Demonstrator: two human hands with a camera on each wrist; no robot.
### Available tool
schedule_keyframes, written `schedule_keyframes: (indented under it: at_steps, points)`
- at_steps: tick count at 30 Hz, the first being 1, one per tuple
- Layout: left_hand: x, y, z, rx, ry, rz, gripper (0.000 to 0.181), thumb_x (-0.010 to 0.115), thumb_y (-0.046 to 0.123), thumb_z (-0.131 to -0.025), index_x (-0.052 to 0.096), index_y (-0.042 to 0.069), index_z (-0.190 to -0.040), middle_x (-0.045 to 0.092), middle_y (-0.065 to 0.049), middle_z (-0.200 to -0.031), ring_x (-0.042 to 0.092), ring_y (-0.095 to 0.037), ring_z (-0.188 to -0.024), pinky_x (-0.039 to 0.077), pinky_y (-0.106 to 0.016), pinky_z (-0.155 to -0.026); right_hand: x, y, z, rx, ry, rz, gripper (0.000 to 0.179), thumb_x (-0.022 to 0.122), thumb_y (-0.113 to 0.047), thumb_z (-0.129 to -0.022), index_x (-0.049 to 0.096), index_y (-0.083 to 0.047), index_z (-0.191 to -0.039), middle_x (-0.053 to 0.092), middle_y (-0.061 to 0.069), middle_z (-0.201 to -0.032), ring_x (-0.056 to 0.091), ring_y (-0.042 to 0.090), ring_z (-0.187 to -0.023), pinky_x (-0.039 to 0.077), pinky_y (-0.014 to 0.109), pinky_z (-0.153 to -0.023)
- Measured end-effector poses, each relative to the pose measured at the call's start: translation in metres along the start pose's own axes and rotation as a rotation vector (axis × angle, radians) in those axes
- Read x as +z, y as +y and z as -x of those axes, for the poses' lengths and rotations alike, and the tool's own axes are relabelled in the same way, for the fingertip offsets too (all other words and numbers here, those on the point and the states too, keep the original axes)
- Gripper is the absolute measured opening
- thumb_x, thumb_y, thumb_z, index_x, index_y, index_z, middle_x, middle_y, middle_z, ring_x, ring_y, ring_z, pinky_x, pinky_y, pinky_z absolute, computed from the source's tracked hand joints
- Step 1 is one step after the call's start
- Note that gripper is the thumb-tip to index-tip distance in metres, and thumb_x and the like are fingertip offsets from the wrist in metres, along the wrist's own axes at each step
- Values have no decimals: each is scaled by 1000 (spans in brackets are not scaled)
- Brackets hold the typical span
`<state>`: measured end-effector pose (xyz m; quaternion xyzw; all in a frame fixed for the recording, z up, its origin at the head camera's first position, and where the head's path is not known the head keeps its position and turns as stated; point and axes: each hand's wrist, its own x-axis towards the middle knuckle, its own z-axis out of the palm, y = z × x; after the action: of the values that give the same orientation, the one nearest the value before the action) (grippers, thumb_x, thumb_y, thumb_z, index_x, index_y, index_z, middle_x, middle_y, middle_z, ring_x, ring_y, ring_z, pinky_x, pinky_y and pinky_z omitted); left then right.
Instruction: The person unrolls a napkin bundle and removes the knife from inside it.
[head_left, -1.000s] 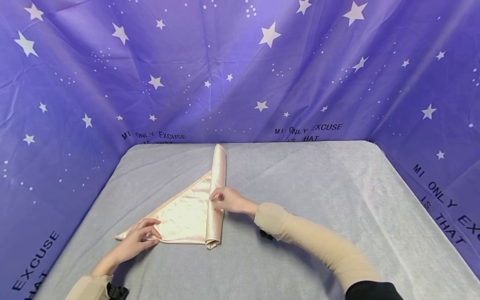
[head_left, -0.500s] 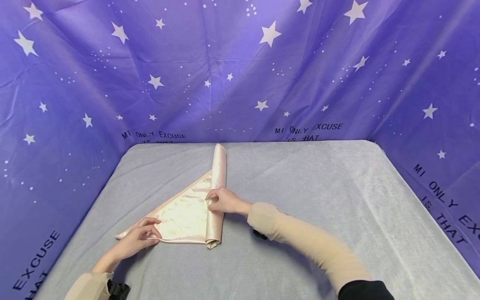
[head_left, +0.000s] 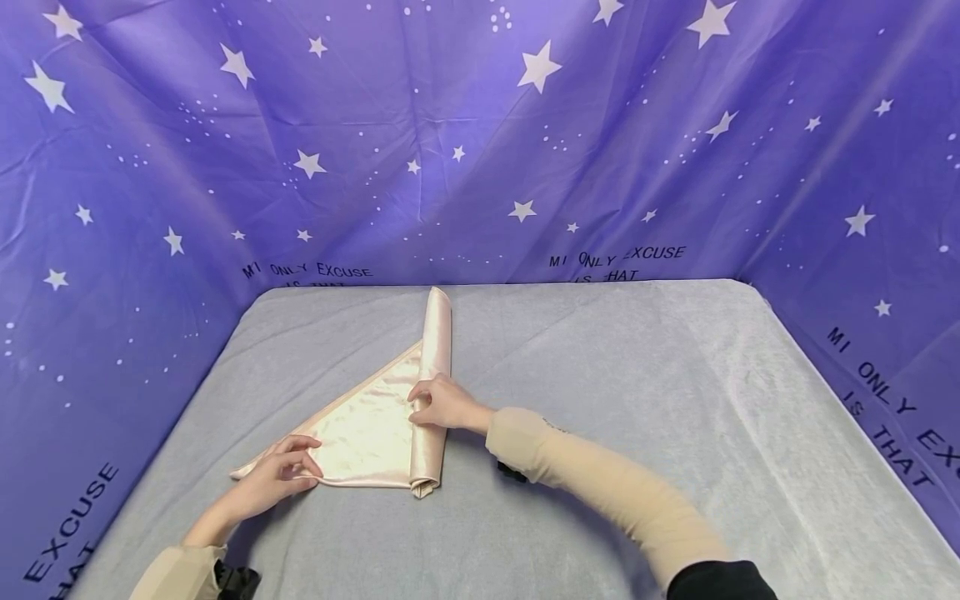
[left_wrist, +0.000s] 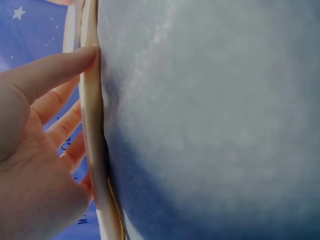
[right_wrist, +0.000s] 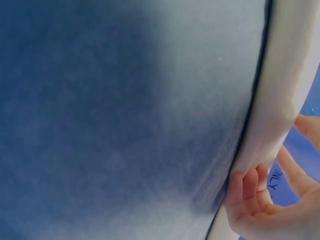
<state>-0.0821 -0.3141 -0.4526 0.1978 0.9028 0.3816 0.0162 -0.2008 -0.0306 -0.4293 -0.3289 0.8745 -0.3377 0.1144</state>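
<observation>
A shiny pale-pink satin cloth (head_left: 367,425) lies on the table left of centre. Its flat part tapers to a point at the left, and its right side is wound into a long upright-running roll (head_left: 437,333). My right hand (head_left: 448,403) holds the middle of this roll, thumb and forefinger reaching over its left side. In the right wrist view, the other fingers (right_wrist: 250,187) curl against the roll. My left hand (head_left: 268,483) rests on the flat part near the left point, fingers loosely spread. The left wrist view has its thumb (left_wrist: 75,65) on the cloth's near edge.
A grey plush cover (head_left: 637,358) spreads over the table under the cloth. Purple curtains (head_left: 480,150) with white stars and black lettering surround it at the back and sides. Beige sleeves (head_left: 600,475) cover both forearms, with a dark device at each wrist.
My right hand has shifted slightly left across the roll, its thumb and forefinger now over the left side. My left hand and the cloth look nearly unchanged.
</observation>
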Motion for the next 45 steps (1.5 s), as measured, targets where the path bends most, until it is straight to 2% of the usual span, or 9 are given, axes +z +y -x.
schedule_keyframes:
  at_steps: [3, 11, 13, 16, 20, 26, 32, 40, 45]
  points:
    - [1, -1, 0, -2, 17, -24, 14, 67, 7, -76, 61, 20, -75, 47, -15, -110, 33, -8, -103, 41, -21, -76, 1, -1, 0, 27, -19, 22, 29, 71, -22, -73, 66, -10, -99, 45, -3, -67, 38, 10, -73, 33, 20, -66]
    - [4, -4, 1, -12, 23, -39, 16, 67, 8, -76, 61, 22, -75, 48, -12, -110, 29, 0, -103, 39, -22, -76, 6, -4, 0, 111, -60, 64, 32, 70, -30, -74, 65, -15, -101, 48, 1, -87, 39, 13, -81, 34, 22, -69]
    - [4, -4, 1, -18, 24, -37, 15, 67, 8, -76, 61, 22, -75, 48, -12, -110, 29, -1, -103, 39, -22, -76, 7, -5, 0, 120, -60, 88, 32, 70, -31, -73, 65, -16, -101, 49, 2, -89, 40, 14, -82, 35, 22, -69]
    - [4, -3, 2, -31, 25, -45, 15, 68, 8, -75, 61, 22, -74, 48, -12, -110, 30, -10, -104, 37, -24, -76, 9, -6, -1, 129, -61, 130, 33, 70, -34, -73, 64, -18, -101, 49, 4, -92, 43, 15, -83, 37, 23, -68]
    - [4, -1, 2, -43, 28, -55, 15, 68, 10, -75, 61, 23, -74, 48, -10, -110, 31, -20, -103, 35, -25, -76, 12, -6, -3, 136, -64, 170, 31, 70, -35, -72, 63, -18, -98, 47, 2, -90, 43, 14, -79, 37, 23, -64]
    - [5, -3, 2, -42, 36, -55, 15, 68, 10, -75, 61, 23, -74, 48, -10, -110, 31, -12, -103, 39, -24, -74, 14, -5, -5, 114, -53, 194, 23, 71, -31, -72, 59, -16, -84, 43, -2, -80, 41, 12, -71, 35, 22, -59]
    - [4, -2, 1, -51, 30, -42, 15, 68, 10, -75, 61, 23, -74, 47, -10, -111, 28, -7, -103, 41, -22, -74, 11, -3, -5, 90, -34, 168, 19, 71, -22, -70, 62, -11, -83, 47, -2, -78, 45, 12, -70, 38, 20, -62]
    - [2, 1, 0, -17, 35, -40, 15, 68, 8, -75, 61, 21, -74, 48, -12, -110, 31, -27, -102, 37, -24, -74, 7, 1, -1, 65, -14, 49, 23, 72, -12, -68, 65, -5, -89, 49, 2, -80, 45, 11, -67, 38, 20, -61]
    - [2, 0, 0, -35, 23, -7, 14, 68, 7, -75, 61, 20, -74, 47, -13, -111, 29, -22, -103, 41, -22, -73, 5, 6, 3, 51, 5, -42, 28, 71, -7, -68, 63, -1, -94, 47, 3, -79, 43, 11, -66, 38, 20, -60]
